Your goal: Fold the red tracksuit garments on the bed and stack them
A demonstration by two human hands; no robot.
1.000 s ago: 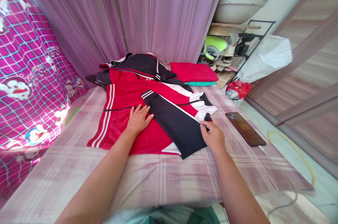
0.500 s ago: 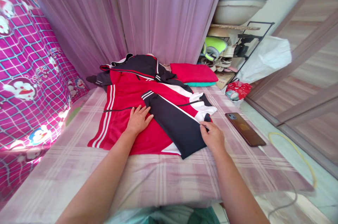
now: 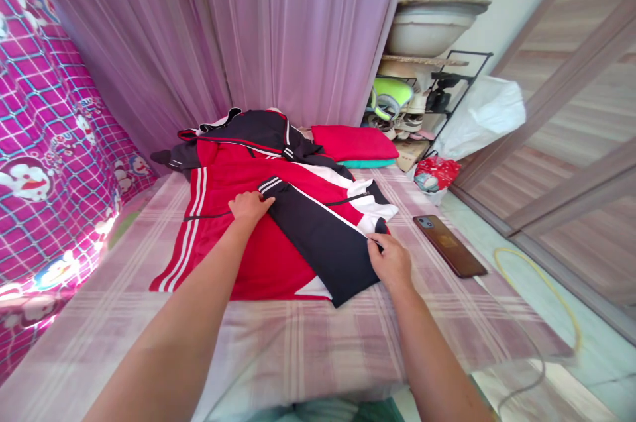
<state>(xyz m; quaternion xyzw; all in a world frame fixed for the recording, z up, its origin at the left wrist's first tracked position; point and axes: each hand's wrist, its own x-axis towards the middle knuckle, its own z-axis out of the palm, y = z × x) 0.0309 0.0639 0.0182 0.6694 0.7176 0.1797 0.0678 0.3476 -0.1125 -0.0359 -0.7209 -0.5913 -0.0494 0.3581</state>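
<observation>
A red, navy and white track jacket [image 3: 278, 256] lies spread out, with one navy sleeve [image 3: 322, 243] folded slantwise over its red body. My left hand [image 3: 250, 206] has its fingers curled at the striped cuff of that sleeve, thumb against the cuff's near edge. At the sleeve's wide end, my right hand [image 3: 390, 259] pinches the cloth by the white piping. Another dark garment with red and white trim [image 3: 248, 125] is bunched at the jacket's far side.
Folded red cloth [image 3: 355, 142] rests on teal cloth at the back. A phone [image 3: 450, 246] with a cable lies right of the jacket on the checked cover [image 3: 318, 336]. Beyond stand a shoe rack [image 3: 450, 110], a white bag [image 3: 484, 117] and purple curtains [image 3: 298, 31].
My left hand has gone from lying flat on the red cloth to curling its fingers at the sleeve's cuff. My right hand keeps its pinch. The whole view has shifted slightly.
</observation>
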